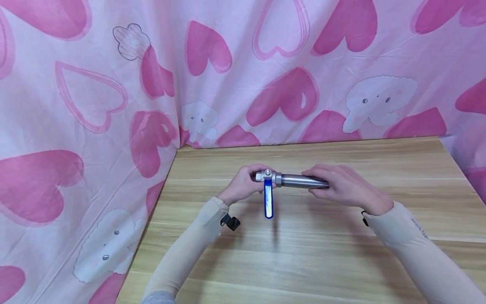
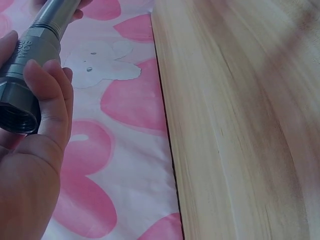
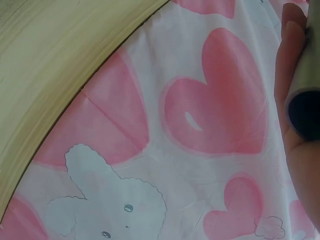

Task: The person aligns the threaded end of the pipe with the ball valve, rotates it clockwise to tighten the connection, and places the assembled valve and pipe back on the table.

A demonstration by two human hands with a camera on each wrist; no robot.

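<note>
My left hand (image 1: 243, 184) grips the metal body of a ball valve (image 1: 278, 179), its fingers curled round it. The valve's blue lever handle (image 1: 268, 198) points down toward me. In the left wrist view the open threaded end of the valve (image 2: 20, 107) faces the camera, beside the left hand (image 2: 42, 150). A steel pipe (image 1: 301, 181) joins the valve's right side, with some thread showing at the joint. Around the pipe's far right end my right hand (image 1: 341, 185) is curled. The hollow end of the pipe (image 3: 312, 65) appears in the right wrist view.
Valve and pipe are held above a wood-grain table (image 1: 303, 261). Pink heart-patterned cloth (image 1: 235, 97) hangs behind the table and along its left side. A small black wrist camera (image 1: 230, 221) is strapped at the left cuff.
</note>
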